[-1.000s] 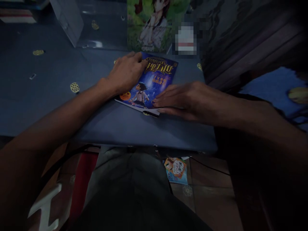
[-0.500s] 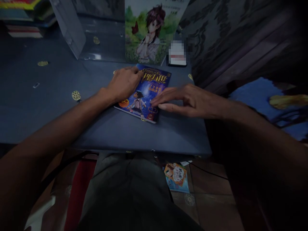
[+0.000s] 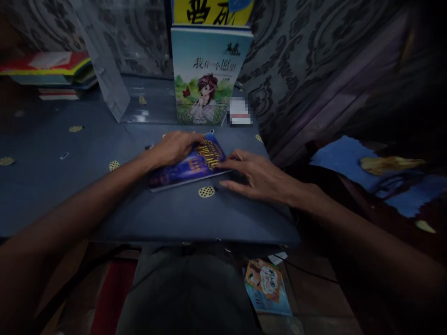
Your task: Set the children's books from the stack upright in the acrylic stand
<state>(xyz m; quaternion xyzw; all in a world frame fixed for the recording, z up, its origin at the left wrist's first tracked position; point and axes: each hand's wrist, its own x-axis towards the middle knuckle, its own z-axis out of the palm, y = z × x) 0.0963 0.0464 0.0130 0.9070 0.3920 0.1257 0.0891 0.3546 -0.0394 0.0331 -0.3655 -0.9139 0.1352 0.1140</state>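
A blue comic book (image 3: 190, 167) with gold lettering lies at a slant on the dark blue tablecloth (image 3: 157, 218). My left hand (image 3: 176, 146) grips its far-left edge, with the fingers curled over onto the cover. At the book's right end is my right hand (image 3: 251, 174); its fingertips touch the cover and its thumb is held apart, just off the near edge. Part of the cover is hidden under my left hand.
A book with a cartoon figure (image 3: 209, 60) stands upright behind, in a clear stand (image 3: 120, 100). A pixelated object (image 3: 240, 111) sits beside it. Stacked books (image 3: 57, 79) lie at the far left. Another book (image 3: 268, 286) is on the tiled floor.
The blue book has turned on the table, so its lettered end now points right. Both hands have moved with it. My view has tilted up, showing more of the standing books.
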